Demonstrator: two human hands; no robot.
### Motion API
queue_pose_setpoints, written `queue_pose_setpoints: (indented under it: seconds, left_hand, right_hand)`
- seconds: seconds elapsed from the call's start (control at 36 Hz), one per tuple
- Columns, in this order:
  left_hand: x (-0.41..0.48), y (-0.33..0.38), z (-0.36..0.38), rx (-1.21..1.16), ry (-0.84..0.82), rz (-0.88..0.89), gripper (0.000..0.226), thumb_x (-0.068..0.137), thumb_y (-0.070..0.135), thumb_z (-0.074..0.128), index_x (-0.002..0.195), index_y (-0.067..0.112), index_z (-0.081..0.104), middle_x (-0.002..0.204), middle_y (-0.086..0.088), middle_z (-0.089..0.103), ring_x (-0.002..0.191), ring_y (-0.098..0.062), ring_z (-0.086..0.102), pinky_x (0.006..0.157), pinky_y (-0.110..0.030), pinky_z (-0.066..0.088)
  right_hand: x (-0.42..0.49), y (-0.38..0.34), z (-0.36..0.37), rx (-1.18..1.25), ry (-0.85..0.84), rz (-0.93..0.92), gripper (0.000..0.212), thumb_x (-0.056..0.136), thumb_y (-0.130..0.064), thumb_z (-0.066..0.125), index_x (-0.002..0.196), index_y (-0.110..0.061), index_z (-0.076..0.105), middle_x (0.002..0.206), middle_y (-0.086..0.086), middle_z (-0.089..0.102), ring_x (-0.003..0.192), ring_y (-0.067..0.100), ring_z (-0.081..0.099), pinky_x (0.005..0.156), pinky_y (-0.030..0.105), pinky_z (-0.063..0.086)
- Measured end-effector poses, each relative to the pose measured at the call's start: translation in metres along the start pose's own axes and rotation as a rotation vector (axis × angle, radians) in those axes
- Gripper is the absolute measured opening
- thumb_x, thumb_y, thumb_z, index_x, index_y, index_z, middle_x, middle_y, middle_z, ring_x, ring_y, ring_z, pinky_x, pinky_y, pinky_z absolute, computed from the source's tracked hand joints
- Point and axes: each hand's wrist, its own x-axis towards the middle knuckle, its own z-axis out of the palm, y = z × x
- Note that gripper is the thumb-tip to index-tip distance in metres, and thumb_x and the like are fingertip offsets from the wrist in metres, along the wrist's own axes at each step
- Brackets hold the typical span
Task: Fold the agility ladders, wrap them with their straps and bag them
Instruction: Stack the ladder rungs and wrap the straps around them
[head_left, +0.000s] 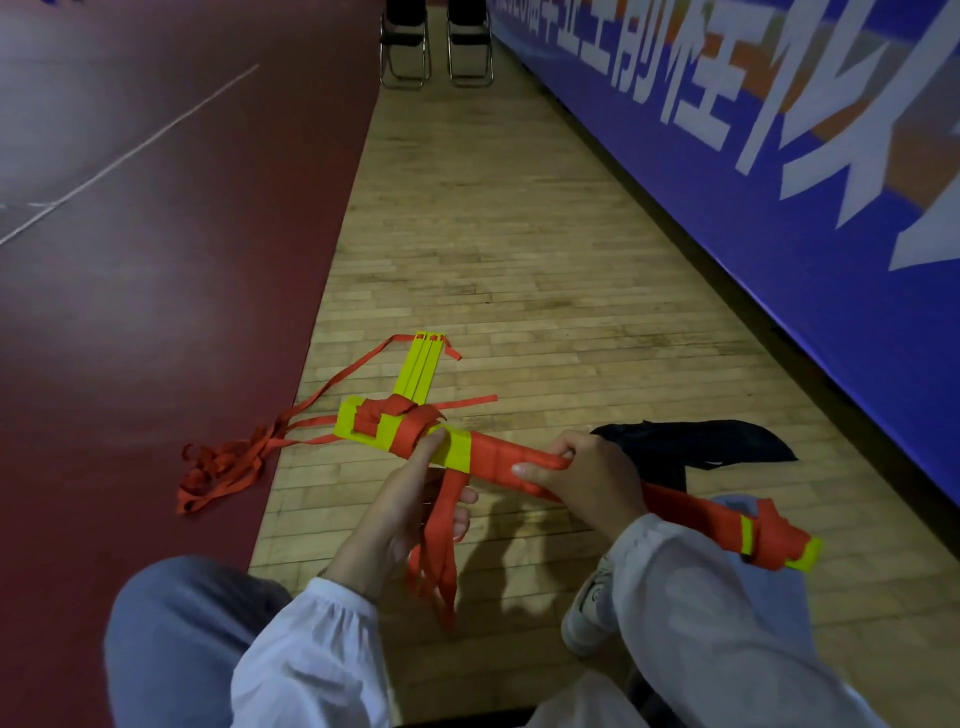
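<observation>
Step judged: strap-wrapping, partway. The ladder bundle, flat yellow plastic rungs bound in orange webbing, is held above the plank floor. It is clasped by the right hand. The wrap is pinned by the left hand forefinger, with the strap tails gripped. Next: tails to be wound taut and tucked. A limp black bag lies at 3 o'clock.

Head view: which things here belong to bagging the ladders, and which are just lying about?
Job: ladder bundle in the right hand, strap end in the left hand, yellow rungs on the floor, tangled straps, black bag.
Lying about: folding chairs, blue banner.
</observation>
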Motion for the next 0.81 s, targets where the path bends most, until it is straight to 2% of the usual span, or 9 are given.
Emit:
queue_pose_setpoints:
  seconds: [0.14,0.33,0.44,0.56,0.67,0.81]
  left_hand:
    - [0.004,0.000,0.004,0.025,0.061,0.035,0.060,0.086,0.060,0.053,0.092,0.001,0.061,0.064,-0.012,0.060,0.041,-0.020,0.053,0.042,-0.025,0.049]
    - [0.006,0.000,0.006,0.032,0.108,0.086,0.044,0.091,0.044,0.057,0.101,0.001,0.061,0.061,-0.012,0.061,0.039,-0.019,0.053,0.041,-0.024,0.049]
    - [0.004,-0.002,0.005,0.037,0.083,0.135,0.040,0.092,0.040,0.057,0.105,0.002,0.060,0.062,-0.012,0.063,0.042,-0.019,0.054,0.043,-0.025,0.050]
    - [0.002,-0.003,0.005,0.052,0.070,0.176,0.038,0.091,0.040,0.058,0.102,0.004,0.062,0.065,-0.013,0.064,0.044,-0.019,0.054,0.045,-0.025,0.049]
    - [-0.002,-0.005,0.003,0.070,0.068,0.166,0.041,0.092,0.041,0.057,0.100,0.001,0.062,0.067,-0.013,0.064,0.041,-0.019,0.052,0.044,-0.025,0.048]
    - [-0.008,-0.005,-0.001,0.095,0.011,0.102,0.052,0.091,0.049,0.052,0.109,0.001,0.058,0.071,-0.015,0.062,0.042,-0.019,0.050,0.043,-0.023,0.046]
  right_hand:
    - [-0.002,0.001,0.005,-0.016,-0.006,-0.063,0.039,0.068,-0.053,0.078,0.070,-0.025,0.050,0.082,-0.006,0.064,0.077,0.013,0.059,0.064,0.027,0.042]
    - [0.002,0.005,0.004,-0.011,-0.089,-0.124,0.042,0.071,-0.052,0.077,0.075,-0.021,0.048,0.078,-0.005,0.058,0.075,0.016,0.057,0.063,0.029,0.041]
    - [0.008,0.008,-0.002,0.004,-0.262,-0.136,0.039,0.087,-0.060,0.054,0.082,-0.022,0.055,0.081,-0.005,0.059,0.079,0.016,0.057,0.071,0.030,0.044]
    - [0.014,0.008,-0.002,-0.046,-0.375,-0.101,0.071,0.087,-0.074,0.028,0.098,-0.016,0.066,0.093,0.005,0.068,0.086,0.022,0.064,0.086,0.037,0.047]
    - [0.015,0.008,-0.002,0.004,-0.465,-0.097,0.069,0.091,-0.069,0.030,0.085,-0.011,0.065,0.079,0.006,0.068,0.073,0.024,0.065,0.080,0.036,0.049]
    - [0.012,0.008,-0.001,0.010,-0.430,-0.117,0.065,0.091,-0.069,0.034,0.070,-0.013,0.060,0.067,0.002,0.060,0.061,0.015,0.055,0.070,0.032,0.044]
